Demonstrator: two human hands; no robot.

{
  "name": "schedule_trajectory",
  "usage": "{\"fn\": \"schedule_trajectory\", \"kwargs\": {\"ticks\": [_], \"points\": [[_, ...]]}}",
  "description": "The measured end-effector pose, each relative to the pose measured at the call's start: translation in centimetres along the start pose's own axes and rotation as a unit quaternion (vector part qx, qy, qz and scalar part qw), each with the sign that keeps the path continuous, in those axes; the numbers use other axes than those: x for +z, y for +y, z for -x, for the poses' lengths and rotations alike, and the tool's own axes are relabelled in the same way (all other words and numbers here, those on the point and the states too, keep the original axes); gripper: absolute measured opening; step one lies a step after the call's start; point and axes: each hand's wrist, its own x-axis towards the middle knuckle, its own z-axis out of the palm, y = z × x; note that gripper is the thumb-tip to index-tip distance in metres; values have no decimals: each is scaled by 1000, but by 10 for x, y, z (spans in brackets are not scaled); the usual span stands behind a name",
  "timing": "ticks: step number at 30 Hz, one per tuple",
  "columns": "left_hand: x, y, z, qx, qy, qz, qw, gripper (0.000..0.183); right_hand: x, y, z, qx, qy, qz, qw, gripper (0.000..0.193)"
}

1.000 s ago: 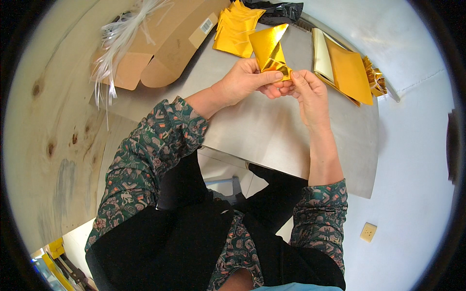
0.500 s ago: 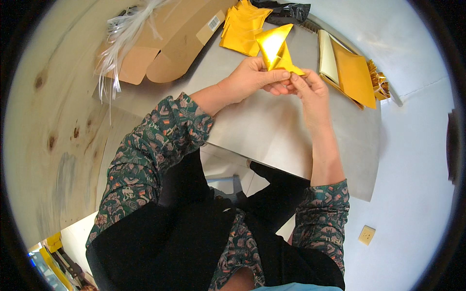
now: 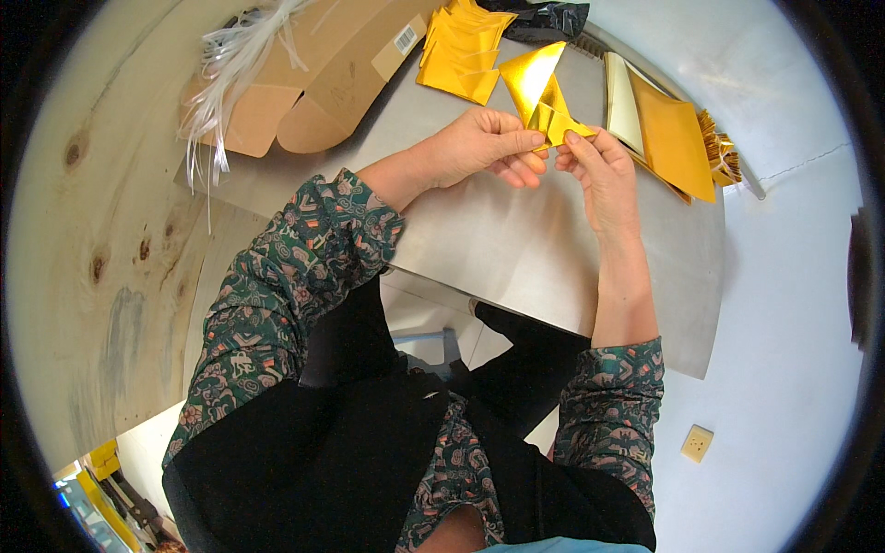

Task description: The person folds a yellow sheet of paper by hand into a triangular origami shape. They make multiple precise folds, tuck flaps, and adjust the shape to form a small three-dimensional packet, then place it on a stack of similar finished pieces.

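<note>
A folded sheet of shiny gold paper [image 3: 533,81] is held up between both hands over the grey table. Its upper part stands out as a pointed flap, and creased folds lie at its lower end. My left hand [image 3: 493,146] pinches the lower left edge between thumb and fingers. With thumb and forefinger, my right hand [image 3: 601,166] grips the lower right corner. The fingers beneath the paper are partly hidden.
A stack of folded gold pieces [image 3: 458,60] lies beyond my left hand, near black plastic [image 3: 548,22]. An open cardboard box [image 3: 323,92] with white strips [image 3: 226,83] stands left. Flat gold sheets [image 3: 678,138] and bundled gold pieces [image 3: 722,152] lie right, on the metal table [image 3: 498,244].
The gold paper has shifted slightly right and turned, showing more of its lower folds. My right hand has moved a little to the right, apart from the left fingers.
</note>
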Motion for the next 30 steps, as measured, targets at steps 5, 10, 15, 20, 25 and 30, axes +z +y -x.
{"fn": "schedule_trajectory", "kwargs": {"ticks": [5,10,15,20,25,30], "points": [[2,-4,-1,11,3,8,1000,21,1,2,0,9,0,-17,1000,13],[6,-9,-2,31,14,-3,999,21,4,2,1,9,-1,-39,999,12],[10,-13,-2,24,52,0,998,23,13,4,4,-16,20,-12,1000,16],[18,-7,-4,-3,89,-16,996,24,7,5,1,-35,14,62,997,16],[5,4,-5,96,143,39,984,28,3,5,-1,11,-13,66,998,18],[-3,4,1,95,146,53,983,32,14,8,1,17,-6,33,999,17]]}}
